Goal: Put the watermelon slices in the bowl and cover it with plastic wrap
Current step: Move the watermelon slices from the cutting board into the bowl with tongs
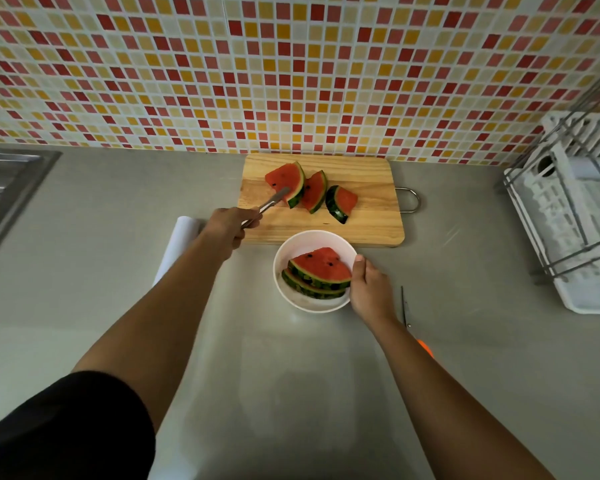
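Three watermelon slices (312, 190) lie on a wooden cutting board (368, 223) near the wall. My left hand (231, 226) grips metal tongs (272, 201) whose tips touch the leftmost slice (284, 178). In front of the board stands a white bowl (293, 249) with two slices (317, 271) stacked inside. My right hand (368, 289) holds the bowl's right rim, thumb over the edge. A roll of plastic wrap (177, 244) lies left of the bowl, partly hidden by my left forearm, and a clear sheet of it seems spread on the counter under the bowl.
Scissors (406, 308) with an orange handle lie right of my right wrist. A white dish rack (575, 216) stands at the right edge. A steel sink (4, 188) is at the far left. The tiled wall runs behind the board.
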Demonstrator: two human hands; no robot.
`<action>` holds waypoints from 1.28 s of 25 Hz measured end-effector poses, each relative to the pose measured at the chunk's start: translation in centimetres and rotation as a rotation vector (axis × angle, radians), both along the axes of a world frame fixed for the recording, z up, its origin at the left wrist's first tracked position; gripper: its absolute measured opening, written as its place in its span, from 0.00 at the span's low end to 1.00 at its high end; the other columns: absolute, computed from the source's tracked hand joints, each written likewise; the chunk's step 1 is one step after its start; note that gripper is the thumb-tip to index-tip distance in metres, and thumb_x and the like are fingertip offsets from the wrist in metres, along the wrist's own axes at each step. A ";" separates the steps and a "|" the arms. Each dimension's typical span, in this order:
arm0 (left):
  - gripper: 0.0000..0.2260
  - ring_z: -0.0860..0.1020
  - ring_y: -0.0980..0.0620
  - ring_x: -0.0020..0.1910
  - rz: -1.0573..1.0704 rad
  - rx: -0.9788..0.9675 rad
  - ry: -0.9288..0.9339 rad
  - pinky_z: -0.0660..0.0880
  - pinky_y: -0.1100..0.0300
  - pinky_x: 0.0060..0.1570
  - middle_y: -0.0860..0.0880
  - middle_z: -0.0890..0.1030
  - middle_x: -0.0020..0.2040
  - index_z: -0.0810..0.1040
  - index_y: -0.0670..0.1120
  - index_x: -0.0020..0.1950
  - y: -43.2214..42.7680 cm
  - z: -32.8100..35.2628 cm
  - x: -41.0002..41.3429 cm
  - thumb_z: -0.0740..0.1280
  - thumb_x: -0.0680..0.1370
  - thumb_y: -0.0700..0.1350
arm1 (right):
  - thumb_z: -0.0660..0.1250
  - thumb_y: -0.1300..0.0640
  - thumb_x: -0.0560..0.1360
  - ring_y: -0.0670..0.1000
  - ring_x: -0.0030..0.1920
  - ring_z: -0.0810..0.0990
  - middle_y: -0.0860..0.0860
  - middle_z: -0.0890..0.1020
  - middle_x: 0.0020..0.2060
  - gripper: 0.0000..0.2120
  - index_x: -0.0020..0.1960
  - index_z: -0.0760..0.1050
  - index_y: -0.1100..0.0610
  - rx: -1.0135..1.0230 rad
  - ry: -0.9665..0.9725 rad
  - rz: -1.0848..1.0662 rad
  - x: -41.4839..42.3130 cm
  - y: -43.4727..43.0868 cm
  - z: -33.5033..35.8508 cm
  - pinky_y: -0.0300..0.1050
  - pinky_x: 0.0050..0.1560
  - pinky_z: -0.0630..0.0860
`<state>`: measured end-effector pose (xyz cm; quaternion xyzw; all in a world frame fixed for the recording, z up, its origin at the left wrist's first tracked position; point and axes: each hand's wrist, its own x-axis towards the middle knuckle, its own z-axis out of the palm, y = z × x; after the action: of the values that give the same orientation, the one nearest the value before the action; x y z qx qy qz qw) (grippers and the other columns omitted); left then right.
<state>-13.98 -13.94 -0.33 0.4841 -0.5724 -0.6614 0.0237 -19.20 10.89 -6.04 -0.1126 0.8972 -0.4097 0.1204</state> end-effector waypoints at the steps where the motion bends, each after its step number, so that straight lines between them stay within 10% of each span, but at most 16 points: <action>1: 0.07 0.59 0.58 0.21 -0.047 -0.007 0.013 0.55 0.69 0.18 0.50 0.78 0.34 0.81 0.43 0.41 -0.6 0.6 0.8 0.68 0.75 0.44 | 0.48 0.50 0.81 0.59 0.44 0.78 0.60 0.81 0.42 0.22 0.49 0.76 0.61 -0.007 -0.014 -0.001 0.0 0.0 0.0 0.43 0.41 0.66; 11: 0.07 0.62 0.57 0.25 -1.078 -0.239 -0.245 0.57 0.66 0.23 0.51 0.78 0.32 0.84 0.44 0.44 -2.1 4.7 2.0 0.68 0.75 0.43 | 0.45 0.48 0.81 0.63 0.47 0.78 0.64 0.81 0.44 0.25 0.47 0.75 0.62 -0.006 -0.026 -0.025 0.2 -0.2 0.0 0.49 0.44 0.69; 21: 0.11 0.78 0.54 0.41 -1.100 -1.118 -0.052 0.73 0.60 0.44 0.51 0.84 0.49 0.83 0.49 0.55 -0.1 6.7 3.8 0.68 0.75 0.50 | 0.45 0.49 0.81 0.63 0.47 0.78 0.64 0.81 0.44 0.24 0.47 0.75 0.61 -0.009 -0.023 -0.009 0.2 -0.1 0.3 0.48 0.42 0.68; 32: 0.11 0.81 0.45 0.45 -0.930 -1.547 0.122 0.66 0.61 0.35 0.49 0.84 0.49 0.82 0.50 0.57 -0.2 1.9 6.0 0.66 0.77 0.51 | 0.46 0.50 0.81 0.64 0.48 0.78 0.65 0.81 0.46 0.23 0.48 0.75 0.63 0.007 -0.020 -0.026 0.2 -0.2 0.3 0.45 0.42 0.65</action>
<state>-8.01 -14.10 1.55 0.0170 -0.9928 -0.0591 0.1032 -18.98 10.66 -5.77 -0.0964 0.8988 -0.4092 0.1241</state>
